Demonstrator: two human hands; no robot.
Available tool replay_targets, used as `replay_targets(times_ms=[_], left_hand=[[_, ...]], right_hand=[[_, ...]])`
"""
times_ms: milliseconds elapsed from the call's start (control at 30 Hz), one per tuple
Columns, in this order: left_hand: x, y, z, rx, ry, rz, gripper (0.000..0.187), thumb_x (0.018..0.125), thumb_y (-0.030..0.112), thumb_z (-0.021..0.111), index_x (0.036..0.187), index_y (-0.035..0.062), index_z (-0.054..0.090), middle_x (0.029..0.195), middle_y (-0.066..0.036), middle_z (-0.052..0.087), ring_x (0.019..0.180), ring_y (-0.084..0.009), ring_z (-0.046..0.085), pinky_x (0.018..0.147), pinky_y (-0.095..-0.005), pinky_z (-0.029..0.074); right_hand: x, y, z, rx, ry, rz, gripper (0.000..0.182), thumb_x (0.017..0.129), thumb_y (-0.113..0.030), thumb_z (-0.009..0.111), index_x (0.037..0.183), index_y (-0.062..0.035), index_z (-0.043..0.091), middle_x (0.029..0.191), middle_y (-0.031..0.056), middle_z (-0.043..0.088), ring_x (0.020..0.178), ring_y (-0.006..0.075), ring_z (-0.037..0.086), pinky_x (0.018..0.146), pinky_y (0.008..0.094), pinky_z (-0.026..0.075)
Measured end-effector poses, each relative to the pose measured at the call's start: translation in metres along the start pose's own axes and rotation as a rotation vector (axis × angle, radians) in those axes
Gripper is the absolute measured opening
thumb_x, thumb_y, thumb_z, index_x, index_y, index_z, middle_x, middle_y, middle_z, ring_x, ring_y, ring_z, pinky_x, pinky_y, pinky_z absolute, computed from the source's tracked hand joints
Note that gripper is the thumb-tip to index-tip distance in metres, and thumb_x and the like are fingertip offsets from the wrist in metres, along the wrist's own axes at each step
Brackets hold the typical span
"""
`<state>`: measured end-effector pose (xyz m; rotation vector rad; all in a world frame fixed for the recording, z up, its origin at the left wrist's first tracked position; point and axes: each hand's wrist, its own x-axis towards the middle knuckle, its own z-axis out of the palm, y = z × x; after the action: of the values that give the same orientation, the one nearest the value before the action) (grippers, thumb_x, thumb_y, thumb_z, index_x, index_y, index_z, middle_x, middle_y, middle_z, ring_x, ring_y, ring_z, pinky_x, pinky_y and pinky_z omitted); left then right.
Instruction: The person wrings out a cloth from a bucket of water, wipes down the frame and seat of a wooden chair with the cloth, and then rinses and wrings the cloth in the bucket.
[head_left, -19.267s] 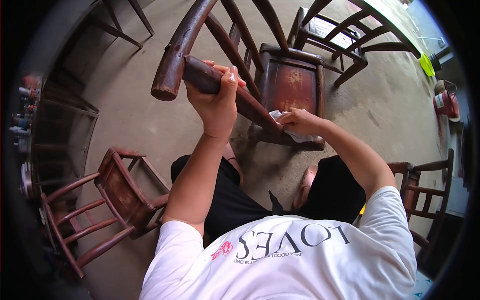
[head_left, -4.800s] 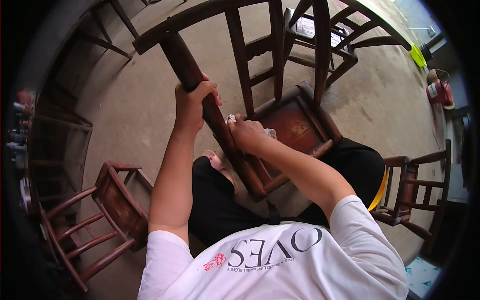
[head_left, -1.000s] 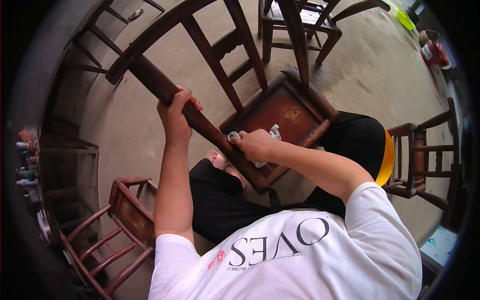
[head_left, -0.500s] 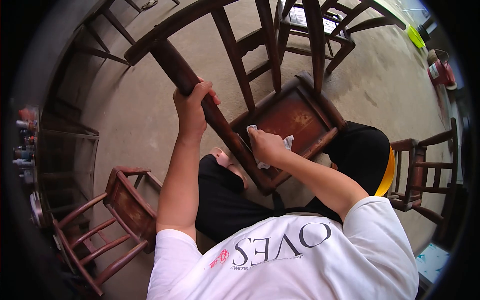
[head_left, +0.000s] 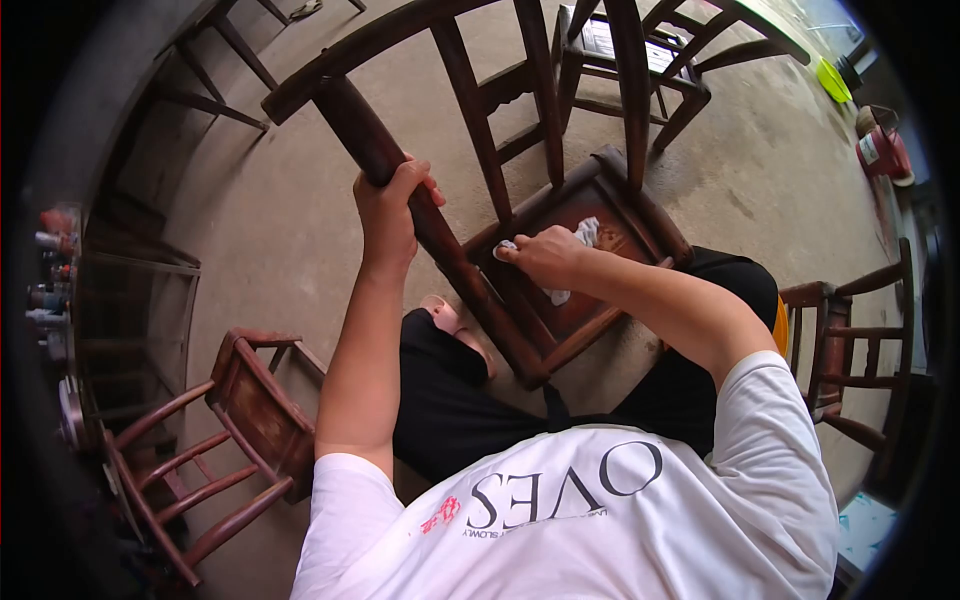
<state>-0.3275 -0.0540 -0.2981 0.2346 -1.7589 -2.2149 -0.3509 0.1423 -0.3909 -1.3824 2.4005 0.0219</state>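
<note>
A dark reddish-brown wooden chair (head_left: 450, 235) is tilted in front of me, its backrest toward the top of the view. My left hand (head_left: 392, 212) is wrapped round one thick post of the backrest. On the chair's seat panel (head_left: 570, 295), my right hand (head_left: 545, 257) presses a crumpled white cloth (head_left: 588, 232), whose ends stick out on both sides of the fingers. Worn, lighter patches show on the panel beside the cloth.
A small wooden chair (head_left: 262, 385) lies at the lower left, another chair (head_left: 840, 335) stands at the right. Behind are a stool-like seat with papers (head_left: 610, 40), a red bucket (head_left: 882, 152) and a yellow-green basin (head_left: 832, 80).
My right hand has moved up and slightly right over the seat panel with the cloth. My left hand keeps its hold on the post, and the chair has shifted very slightly.
</note>
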Motion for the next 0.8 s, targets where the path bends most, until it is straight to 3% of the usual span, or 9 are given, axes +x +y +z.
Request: replay_targets(times_ms=[167, 233, 367, 400, 633, 700, 733, 767, 800], left_hand=[[-0.001, 0.002, 0.0, 0.017, 0.005, -0.006, 0.016, 0.075, 0.012, 0.06, 0.081, 0.0012, 0.051, 0.062, -0.008, 0.053, 0.052, -0.0187, 0.056, 0.053, -0.0287, 0.046], [-0.001, 0.001, 0.001, 0.011, 0.009, -0.003, 0.015, 0.075, 0.012, 0.06, 0.082, 0.0011, 0.051, 0.061, -0.008, 0.053, 0.052, -0.0187, 0.055, 0.053, -0.0287, 0.046], [0.001, 0.002, 0.0, 0.003, -0.005, -0.001, 0.015, 0.074, 0.012, 0.06, 0.081, 0.0012, 0.051, 0.06, -0.008, 0.053, 0.05, -0.0185, 0.055, 0.052, -0.0288, 0.046], [0.001, 0.001, 0.001, -0.003, -0.007, -0.002, 0.015, 0.074, 0.012, 0.06, 0.081, 0.0012, 0.051, 0.059, -0.008, 0.053, 0.05, -0.0184, 0.054, 0.052, -0.0288, 0.046], [0.001, 0.001, 0.003, 0.0, 0.008, 0.0, 0.015, 0.074, 0.011, 0.06, 0.08, 0.0013, 0.051, 0.059, -0.008, 0.053, 0.049, -0.0182, 0.054, 0.051, -0.0286, 0.045], [0.0, 0.001, 0.002, -0.003, 0.012, -0.004, 0.015, 0.074, 0.012, 0.06, 0.08, 0.0015, 0.051, 0.059, -0.008, 0.053, 0.049, -0.0181, 0.054, 0.051, -0.0283, 0.046], [0.0, 0.001, 0.002, -0.003, 0.012, -0.002, 0.015, 0.074, 0.012, 0.06, 0.08, 0.0015, 0.051, 0.059, -0.008, 0.053, 0.049, -0.0181, 0.054, 0.051, -0.0283, 0.046], [0.0, 0.001, 0.002, -0.008, 0.015, -0.001, 0.015, 0.073, 0.012, 0.06, 0.08, 0.0015, 0.051, 0.059, -0.008, 0.053, 0.049, -0.0181, 0.055, 0.051, -0.0282, 0.046], [-0.001, 0.002, 0.002, -0.012, 0.018, 0.0, 0.015, 0.073, 0.012, 0.06, 0.08, 0.0015, 0.051, 0.059, -0.008, 0.053, 0.049, -0.0181, 0.055, 0.051, -0.0281, 0.046]], right_hand=[[-0.008, -0.003, 0.005, 0.011, 0.047, 0.085, 0.044, 0.08, -0.013, 0.052, 0.124, -0.0154, 0.048, 0.098, 0.0133, 0.058, 0.085, 0.0284, 0.063, 0.066, 0.0383, 0.051], [-0.013, -0.003, 0.016, 0.211, 0.145, 0.33, 0.044, 0.079, -0.013, 0.053, 0.123, -0.0146, 0.049, 0.095, 0.0131, 0.059, 0.085, 0.029, 0.063, 0.067, 0.0396, 0.051], [0.002, -0.022, 0.031, 0.366, 0.224, 0.411, 0.037, 0.078, -0.01, 0.05, 0.115, -0.0066, 0.052, 0.096, 0.0158, 0.061, 0.088, 0.032, 0.061, 0.072, 0.0418, 0.049], [0.005, -0.026, 0.018, 0.435, 0.092, 0.475, 0.034, 0.078, -0.008, 0.048, 0.111, -0.0035, 0.053, 0.098, 0.0176, 0.061, 0.091, 0.0329, 0.061, 0.075, 0.042, 0.049], [0.013, -0.035, 0.033, 0.489, 0.218, 0.384, 0.034, 0.076, -0.007, 0.047, 0.108, -0.0025, 0.056, 0.095, 0.0198, 0.062, 0.092, 0.0343, 0.06, 0.076, 0.0416, 0.048], [0.021, -0.029, 0.043, 0.815, 0.311, 0.38, 0.03, 0.077, -0.01, 0.048, 0.104, -0.0008, 0.059, 0.085, 0.0188, 0.064, 0.081, 0.0332, 0.063, 0.07, 0.0389, 0.05], [0.027, -0.021, 0.044, 1.302, 0.142, 0.414, 0.023, 0.081, -0.013, 0.047, 0.092, 0.0017, 0.06, 0.076, 0.0153, 0.063, 0.069, 0.0289, 0.063, 0.063, 0.0361, 0.051], [0.023, -0.021, 0.039, 1.3, 0.144, 0.412, 0.023, 0.081, -0.013, 0.047, 0.092, 0.0017, 0.06, 0.076, 0.0153, 0.063, 0.069, 0.0289, 0.063, 0.063, 0.0361, 0.051], [0.017, -0.021, 0.031, 1.718, 0.097, 0.462, 0.022, 0.084, -0.014, 0.045, 0.089, 0.0016, 0.059, 0.075, 0.0139, 0.062, 0.065, 0.0268, 0.062, 0.06, 0.0358, 0.051]])
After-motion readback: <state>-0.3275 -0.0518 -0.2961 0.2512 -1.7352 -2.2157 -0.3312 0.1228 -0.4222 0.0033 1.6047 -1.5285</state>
